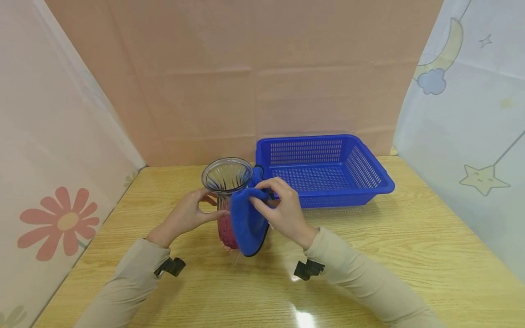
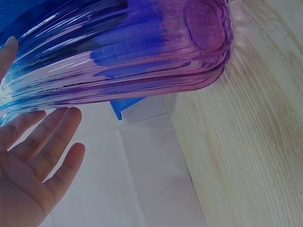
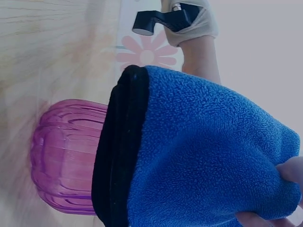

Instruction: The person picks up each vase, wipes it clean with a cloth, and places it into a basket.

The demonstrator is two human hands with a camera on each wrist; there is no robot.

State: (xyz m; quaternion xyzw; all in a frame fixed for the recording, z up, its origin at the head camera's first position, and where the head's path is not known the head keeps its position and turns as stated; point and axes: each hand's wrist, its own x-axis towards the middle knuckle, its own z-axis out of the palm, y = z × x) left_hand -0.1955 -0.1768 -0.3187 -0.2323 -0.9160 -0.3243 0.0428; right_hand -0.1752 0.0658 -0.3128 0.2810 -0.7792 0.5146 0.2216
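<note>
A ribbed glass vase (image 1: 227,177), bluish at its flared rim and pink toward the base, stands upright on the wooden table. My left hand (image 1: 189,213) holds it below the rim, thumb on the near side and fingers passing behind. In the left wrist view several fingers (image 2: 54,142) are spread along the vase's ribbed side (image 2: 156,87). Between thumb and fingers, my right hand (image 1: 284,208) pinches a blue cloth (image 1: 247,223) with black edging. The cloth hangs against the vase's right side. In the right wrist view the cloth (image 3: 203,137) hides all but the pink base (image 3: 71,156).
Behind and to the right sits a blue plastic basket (image 1: 324,197) with slotted walls, close to the right hand. The wooden tabletop (image 1: 393,259) extends to the right and front. A plain curtain (image 1: 205,91) closes off the back, with patterned sheets at both sides.
</note>
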